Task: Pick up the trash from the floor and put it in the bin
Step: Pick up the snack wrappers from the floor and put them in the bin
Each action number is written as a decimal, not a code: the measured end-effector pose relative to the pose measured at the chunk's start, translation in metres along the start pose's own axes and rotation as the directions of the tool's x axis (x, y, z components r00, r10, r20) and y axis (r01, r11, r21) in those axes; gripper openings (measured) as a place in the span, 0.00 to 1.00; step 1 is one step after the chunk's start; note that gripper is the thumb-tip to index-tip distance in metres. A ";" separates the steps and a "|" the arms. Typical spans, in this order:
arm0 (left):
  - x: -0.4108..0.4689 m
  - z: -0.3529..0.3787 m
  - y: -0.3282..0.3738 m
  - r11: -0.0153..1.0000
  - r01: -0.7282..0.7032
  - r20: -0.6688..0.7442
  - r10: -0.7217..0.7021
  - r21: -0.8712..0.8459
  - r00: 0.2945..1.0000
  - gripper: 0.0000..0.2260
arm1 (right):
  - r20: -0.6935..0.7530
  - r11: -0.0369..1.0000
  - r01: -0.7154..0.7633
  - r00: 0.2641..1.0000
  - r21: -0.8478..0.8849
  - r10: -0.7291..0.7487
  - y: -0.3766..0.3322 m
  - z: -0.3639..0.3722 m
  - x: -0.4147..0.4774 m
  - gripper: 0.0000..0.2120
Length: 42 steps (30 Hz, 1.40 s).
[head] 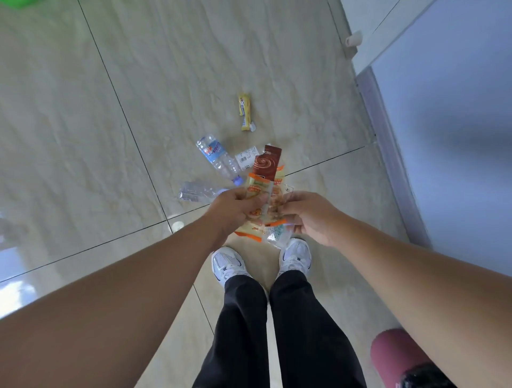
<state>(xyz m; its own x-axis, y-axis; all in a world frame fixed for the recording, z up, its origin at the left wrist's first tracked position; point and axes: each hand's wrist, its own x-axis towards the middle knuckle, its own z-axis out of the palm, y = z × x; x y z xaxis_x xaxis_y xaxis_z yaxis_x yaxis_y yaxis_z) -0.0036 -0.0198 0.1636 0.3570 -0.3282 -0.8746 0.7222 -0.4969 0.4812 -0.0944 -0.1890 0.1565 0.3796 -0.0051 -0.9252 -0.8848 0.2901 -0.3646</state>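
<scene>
Both hands hold a bunch of snack wrappers (267, 191) above my shoes: a brown wrapper on top, orange-and-yellow ones and clear plastic below. My left hand (235, 210) grips the bunch from the left and my right hand (307, 216) grips it from the right. On the floor beyond lie a labelled clear plastic bottle (219, 157), a second crushed clear bottle (196, 192) and a yellow wrapper (245, 112). A white paper label (246, 157) lies beside the first bottle. No bin is clearly in view.
Beige floor tiles (138, 83) spread ahead and to the left. A white wall and a grey door frame (388, 138) run along the right. A dark red roll (399, 357) sits at the bottom right. Something green (22, 3) shows in the top left corner.
</scene>
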 end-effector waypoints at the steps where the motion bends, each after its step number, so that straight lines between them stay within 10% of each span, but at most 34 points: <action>1: -0.003 0.001 0.002 1.000 -0.015 -0.021 0.015 0.007 1.000 0.13 | 0.002 1.000 -0.006 1.000 0.019 0.006 -0.002 -0.001 -0.003 0.05; 20: -0.040 -0.009 0.023 0.991 0.003 0.091 0.009 -0.132 0.996 0.16 | -0.053 0.986 0.026 0.998 0.167 -0.017 -0.026 0.017 -0.056 0.16; 42: -0.030 -0.102 0.087 0.966 -0.011 -0.284 -0.066 -0.259 0.956 0.11 | -0.142 0.998 0.039 0.989 -0.059 -0.047 -0.185 0.038 0.002 0.10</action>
<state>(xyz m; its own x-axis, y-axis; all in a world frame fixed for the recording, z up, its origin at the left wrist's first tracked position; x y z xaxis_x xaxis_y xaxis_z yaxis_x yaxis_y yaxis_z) 0.1094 0.0286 0.2254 0.4624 -0.0529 -0.8851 0.8472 -0.2683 0.4586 0.0800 -0.2063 0.2262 0.3782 -0.1545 -0.9127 -0.8838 0.2330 -0.4057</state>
